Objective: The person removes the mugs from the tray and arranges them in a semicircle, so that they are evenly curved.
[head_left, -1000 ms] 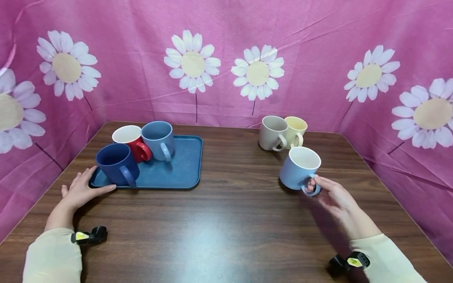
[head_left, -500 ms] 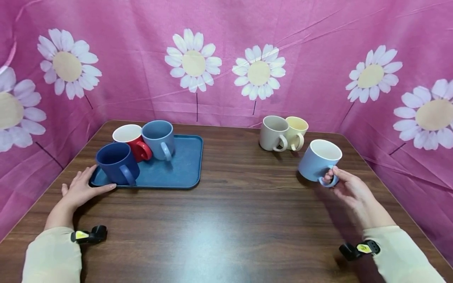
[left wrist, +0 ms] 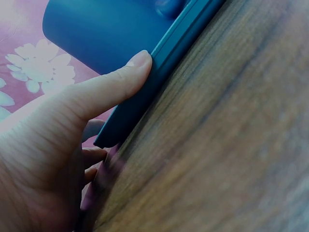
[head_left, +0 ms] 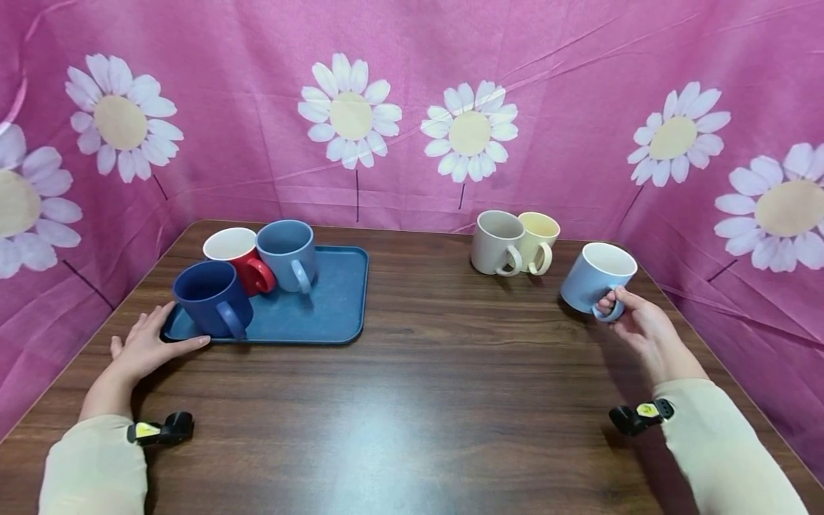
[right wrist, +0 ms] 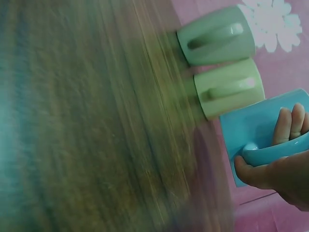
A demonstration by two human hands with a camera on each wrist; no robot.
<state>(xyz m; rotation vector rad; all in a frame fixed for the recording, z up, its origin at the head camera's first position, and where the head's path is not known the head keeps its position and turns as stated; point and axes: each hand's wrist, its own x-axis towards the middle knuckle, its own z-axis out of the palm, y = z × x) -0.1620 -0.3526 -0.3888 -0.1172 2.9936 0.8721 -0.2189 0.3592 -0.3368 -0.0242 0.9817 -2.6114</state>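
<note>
My right hand [head_left: 634,322] grips the handle of a light blue mug [head_left: 595,285], held tilted at the right side of the table; the right wrist view shows my fingers [right wrist: 288,124] through the handle of this mug [right wrist: 256,133]. My left hand [head_left: 144,343] rests flat on the table with straight fingers touching the front left corner of a blue tray [head_left: 328,307]. In the left wrist view my thumb [left wrist: 113,84] presses the tray's edge [left wrist: 159,72]. On the tray stand a dark blue mug [head_left: 211,297], a red mug [head_left: 234,254] and a grey-blue mug [head_left: 287,254].
A beige mug [head_left: 496,242] and a pale yellow mug [head_left: 539,239] stand together at the back right of the wooden table [head_left: 412,400]. Pink cloth with daisies [head_left: 412,107] closes in the back and both sides.
My right hand has carried the light blue mug to the right and away from me, off the table surface. The left hand and tray have stayed still.
</note>
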